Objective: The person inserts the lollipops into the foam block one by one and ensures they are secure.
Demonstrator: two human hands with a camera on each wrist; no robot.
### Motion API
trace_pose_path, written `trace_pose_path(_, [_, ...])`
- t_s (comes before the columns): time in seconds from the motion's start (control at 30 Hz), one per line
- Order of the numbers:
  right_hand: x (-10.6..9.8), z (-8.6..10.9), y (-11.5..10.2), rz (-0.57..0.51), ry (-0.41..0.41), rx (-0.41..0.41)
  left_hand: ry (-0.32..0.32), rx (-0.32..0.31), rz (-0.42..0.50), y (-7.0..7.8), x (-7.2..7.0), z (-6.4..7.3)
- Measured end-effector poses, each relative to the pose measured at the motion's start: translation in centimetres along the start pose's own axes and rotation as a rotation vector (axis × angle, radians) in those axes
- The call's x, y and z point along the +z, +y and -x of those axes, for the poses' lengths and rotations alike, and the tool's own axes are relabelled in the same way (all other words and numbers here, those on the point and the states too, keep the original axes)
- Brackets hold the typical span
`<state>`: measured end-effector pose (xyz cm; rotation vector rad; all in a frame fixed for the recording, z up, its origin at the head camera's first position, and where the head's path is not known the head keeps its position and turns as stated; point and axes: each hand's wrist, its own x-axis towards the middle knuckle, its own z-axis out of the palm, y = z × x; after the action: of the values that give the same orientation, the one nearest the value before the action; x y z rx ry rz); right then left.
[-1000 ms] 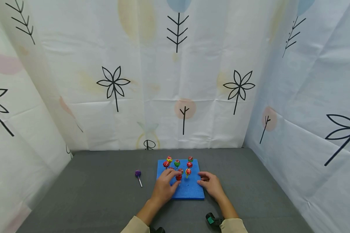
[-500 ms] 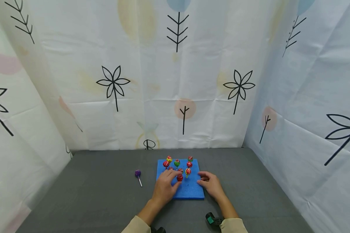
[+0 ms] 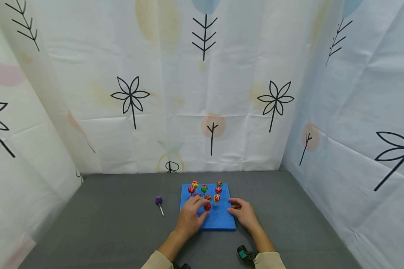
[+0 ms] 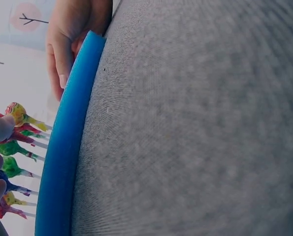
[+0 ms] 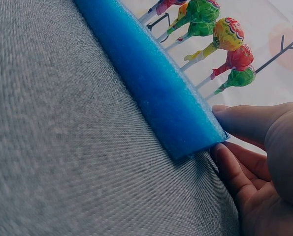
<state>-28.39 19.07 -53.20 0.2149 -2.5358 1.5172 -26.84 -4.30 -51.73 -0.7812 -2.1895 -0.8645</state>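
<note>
A blue foam board [image 3: 219, 222] lies on the table with several wrapped lollipops standing in it by their sticks. My left hand [image 3: 189, 216] reaches over the board's left part, thumb and fingers around a red lollipop [image 3: 207, 206]. In the left wrist view, its thumb [image 4: 1, 129] is against a red wrapper; the fingertips are partly cut off. My right hand [image 3: 245, 213] grips the board's right edge. The right wrist view has its thumb [image 5: 240, 118] on the upper side and fingers below. Part of the board and some lollipops are hidden behind my left hand.
A purple lollipop [image 3: 159, 201] lies on the grey table [image 3: 114, 224], left of the board. Near my right wrist is a black device with a green patch [image 3: 243, 254]. Patterned white cloth [image 3: 175, 93] hangs behind and at both sides.
The red lollipop at my left fingers has shifted slightly right and toward me, and the left hand moved slightly with it. My right hand stays at the board's edge.
</note>
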Motion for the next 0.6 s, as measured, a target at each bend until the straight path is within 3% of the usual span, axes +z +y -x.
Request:
trace_pose_path(0.3, [-0.04, 0.05, 0.02, 0.007, -0.007, -0.012, 0.04, 0.072, -0.006, -0.14, -0.17, -0.08])
trace_pose_path(0.6, [-0.06, 0.16, -0.04, 0.02, 0.003, -0.041, 0.05, 0.081, 0.005, -0.35, -0.76, 0.19])
